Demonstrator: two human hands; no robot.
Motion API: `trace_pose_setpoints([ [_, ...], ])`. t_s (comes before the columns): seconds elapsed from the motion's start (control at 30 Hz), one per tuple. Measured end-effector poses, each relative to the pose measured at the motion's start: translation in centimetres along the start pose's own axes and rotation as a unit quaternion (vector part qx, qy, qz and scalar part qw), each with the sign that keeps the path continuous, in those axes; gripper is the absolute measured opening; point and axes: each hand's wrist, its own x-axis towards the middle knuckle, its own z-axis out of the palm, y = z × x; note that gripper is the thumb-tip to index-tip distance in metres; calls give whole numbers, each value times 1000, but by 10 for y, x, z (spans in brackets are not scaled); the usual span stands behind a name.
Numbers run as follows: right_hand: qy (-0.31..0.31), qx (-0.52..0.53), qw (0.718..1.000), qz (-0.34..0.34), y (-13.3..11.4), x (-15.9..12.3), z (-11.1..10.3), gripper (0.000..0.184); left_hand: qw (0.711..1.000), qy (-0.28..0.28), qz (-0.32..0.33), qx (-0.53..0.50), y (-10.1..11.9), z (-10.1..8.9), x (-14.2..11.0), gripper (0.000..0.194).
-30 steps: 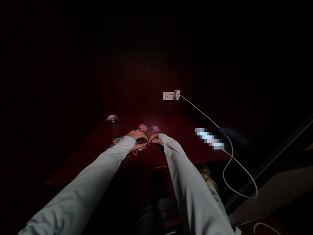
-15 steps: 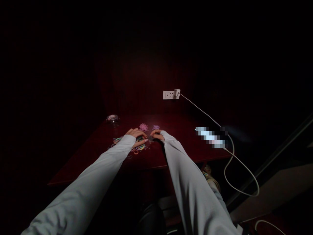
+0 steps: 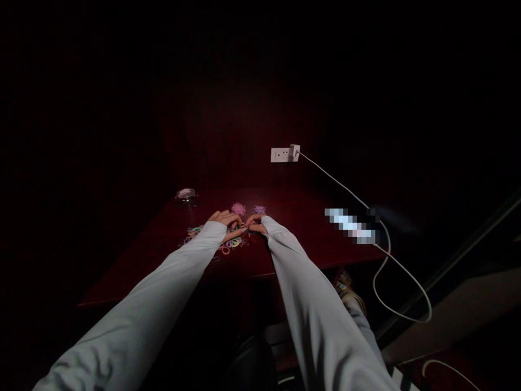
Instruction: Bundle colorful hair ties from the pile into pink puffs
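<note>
Both my arms in pale grey sleeves reach out over a dark red table (image 3: 171, 255). My left hand (image 3: 227, 224) rests among a scatter of small coloured rubber bands (image 3: 232, 244), fingers curled and pointing right. My right hand (image 3: 255, 224) meets it fingertip to fingertip, its fingers pinched together. What lies between the fingertips is too small and dark to name. Just beyond the hands lie a pink pile of bands (image 3: 238, 208) and a purple pile of bands (image 3: 259, 209).
A small round clear dish (image 3: 186, 194) sits at the table's far left. A white wall socket (image 3: 280, 155) holds a charger (image 3: 294, 151) whose cable (image 3: 382, 260) runs to a lit phone (image 3: 353, 226) on the table's right. The surroundings are very dark.
Both hands have shifted slightly away from me toward the pink and purple piles, and their fingertips stay together. More coloured bands show on the near side of my left hand.
</note>
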Motion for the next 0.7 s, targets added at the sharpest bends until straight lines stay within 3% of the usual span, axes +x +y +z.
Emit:
trace_pose_setpoints([
  [0.27, -7, 75, 996, 49, -13, 1, 8, 15, 1000, -3, -1, 23, -8, 2, 2, 22],
  [0.5, 43, 83, 993, 78, -21, 6, 13, 9, 999, 22, -14, 23, -7, -1, 0, 25],
  [0.7, -8, 34, 997, 66, -27, -2, 9, 21, 999, 22, -31, 9, -6, -5, -1, 25],
])
